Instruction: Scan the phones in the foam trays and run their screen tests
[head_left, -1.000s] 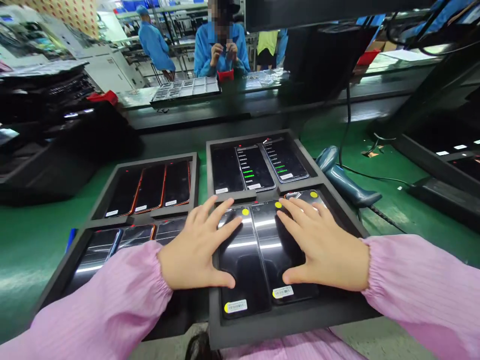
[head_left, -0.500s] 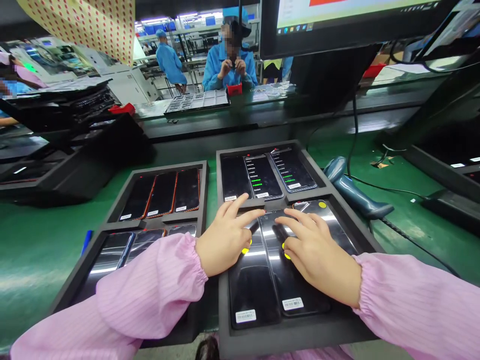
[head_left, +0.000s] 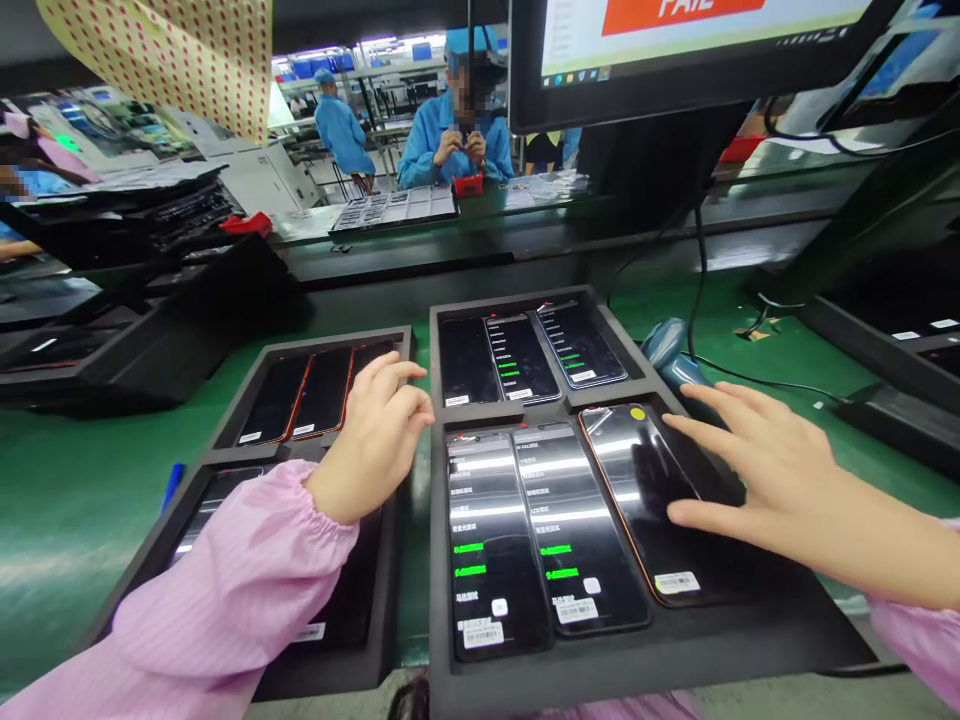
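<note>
Green workbench [head_left: 67,500] here, people in blue [head_left: 416,150] beyond it. Head cam: two lit-menu smartphones [head_left: 501,520] lie beside a dark smartphone [head_left: 634,500] in the right foam tray [head_left: 540,680]. Right hand [head_left: 780,480]'s spread by the dark one, gripping nothing; left hand [head_left: 375,430]'s half-curled over the left foam tray [head_left: 388,600], can't tell if it's pinching anything.

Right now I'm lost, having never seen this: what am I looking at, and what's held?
No robot: these are a person's bare left hand and right hand, in pink sleeves, filmed by a camera worn on the head. On the green bench lie a left tray and a right tray, both holding phones. In the right tray's near row, two lit phones show text beside a dark phone with a yellow dot. The right hand spreads near that dark phone's right edge, with nothing visibly held. The left hand hovers over the left tray, fingers bent; whether it holds something small, I can't tell.
</note>
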